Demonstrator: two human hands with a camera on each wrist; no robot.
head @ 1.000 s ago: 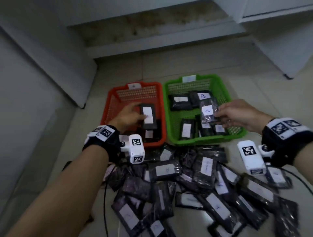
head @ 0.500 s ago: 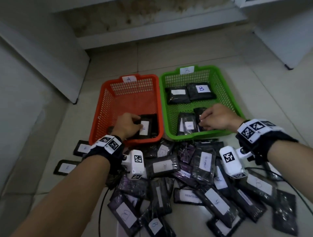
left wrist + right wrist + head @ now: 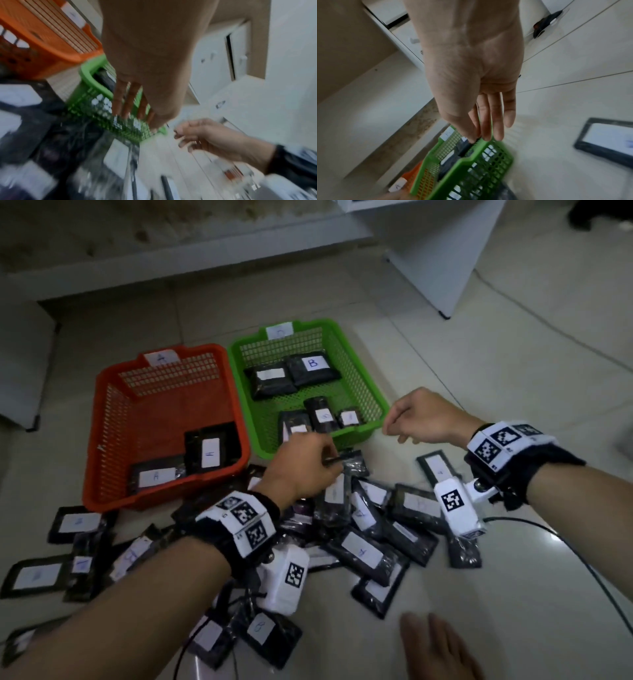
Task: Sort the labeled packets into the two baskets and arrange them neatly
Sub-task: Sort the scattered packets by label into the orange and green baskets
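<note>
The orange basket (image 3: 92,440), tagged A, holds two black packets near its front. Beside it the green basket (image 3: 363,364), tagged B, holds several. A pile of labeled black packets (image 3: 363,549) covers the floor in front of both. My left hand (image 3: 334,462) is down on the pile just before the green basket's front edge, its fingers curled round the top of one packet (image 3: 354,465). In the blurred left wrist view the fingers (image 3: 120,105) point down at the pile. My right hand (image 3: 394,429) hovers by the green basket's front right corner, relaxed and empty, as the right wrist view (image 3: 488,136) confirms.
More packets (image 3: 75,522) lie scattered on the tiles left of the pile. One lies apart at the right (image 3: 438,470). A cable (image 3: 561,549) runs across the floor at the right. A white cabinet (image 3: 442,251) stands behind. Bare toes or fingers (image 3: 438,645) show at the bottom edge.
My left hand left a packet in the orange basket and came right onto the pile. My right hand let go of its packet in the green basket and drew back out past the right corner.
</note>
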